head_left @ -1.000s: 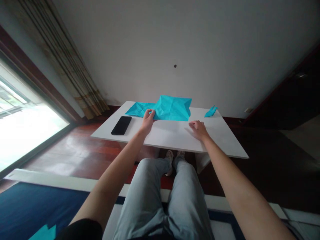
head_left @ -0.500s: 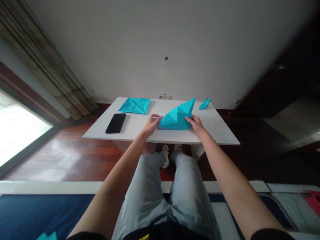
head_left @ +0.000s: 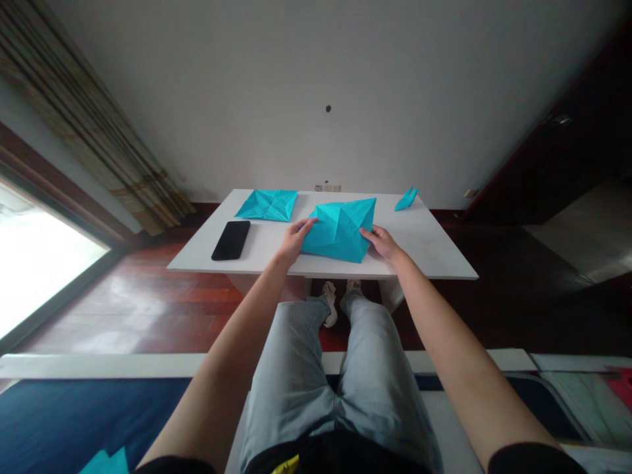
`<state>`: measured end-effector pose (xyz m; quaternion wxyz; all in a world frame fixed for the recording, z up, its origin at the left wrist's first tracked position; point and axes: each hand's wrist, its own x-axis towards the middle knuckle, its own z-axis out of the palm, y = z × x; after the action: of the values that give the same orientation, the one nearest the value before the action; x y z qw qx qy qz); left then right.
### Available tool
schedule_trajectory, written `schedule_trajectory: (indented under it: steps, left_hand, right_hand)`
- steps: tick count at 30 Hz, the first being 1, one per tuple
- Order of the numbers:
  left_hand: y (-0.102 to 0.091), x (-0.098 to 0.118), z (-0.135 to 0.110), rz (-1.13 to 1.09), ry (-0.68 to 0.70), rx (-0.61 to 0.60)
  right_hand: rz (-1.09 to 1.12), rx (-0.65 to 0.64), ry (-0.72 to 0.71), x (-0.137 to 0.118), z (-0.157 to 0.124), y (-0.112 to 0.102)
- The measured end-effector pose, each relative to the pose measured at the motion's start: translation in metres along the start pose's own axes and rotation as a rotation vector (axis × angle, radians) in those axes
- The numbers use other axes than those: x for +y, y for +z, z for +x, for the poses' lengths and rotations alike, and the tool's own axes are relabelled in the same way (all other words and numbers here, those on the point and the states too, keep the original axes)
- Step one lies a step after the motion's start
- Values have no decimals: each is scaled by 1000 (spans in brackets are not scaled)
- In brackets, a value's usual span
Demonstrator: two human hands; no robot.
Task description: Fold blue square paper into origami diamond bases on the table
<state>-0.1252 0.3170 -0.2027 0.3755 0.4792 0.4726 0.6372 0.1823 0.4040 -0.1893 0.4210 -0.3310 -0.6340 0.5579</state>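
A creased turquoise paper sheet (head_left: 340, 228) lies near the front edge of a white table (head_left: 434, 247), in front of me. My left hand (head_left: 295, 238) pinches its left corner. My right hand (head_left: 379, 241) grips its right edge with the fingers curled on the paper. A second folded turquoise sheet (head_left: 267, 204) rests flat at the table's far left. A small folded turquoise paper piece (head_left: 406, 198) stands at the far right corner.
A black phone (head_left: 231, 239) lies on the table's left side. A wall rises just behind the table, with curtains (head_left: 89, 125) and a bright window at the left. Dark wooden floor surrounds the table. My legs in grey trousers extend under it.
My left hand pulled the turquoise sheet from the far side toward the front edge, my right hand took hold of it, and it went from peaked to nearly flat.
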Motion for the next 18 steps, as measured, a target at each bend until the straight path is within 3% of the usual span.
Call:
schedule_trajectory:
  steps: [3,10,15,18]
  left_hand:
    - [1,-5,2,-4,1,5]
    - [4,-14,3,33,71,24]
    - [2,-18,4,164,71,101]
    - [1,-17,4,263,59,152]
  right_hand:
    - [14,33,9,0,0,-2]
    - [-27,240,-82,7,6,-8]
    - [1,286,-153,8,5,-10]
    - [-26,241,-139,8,3,-9]
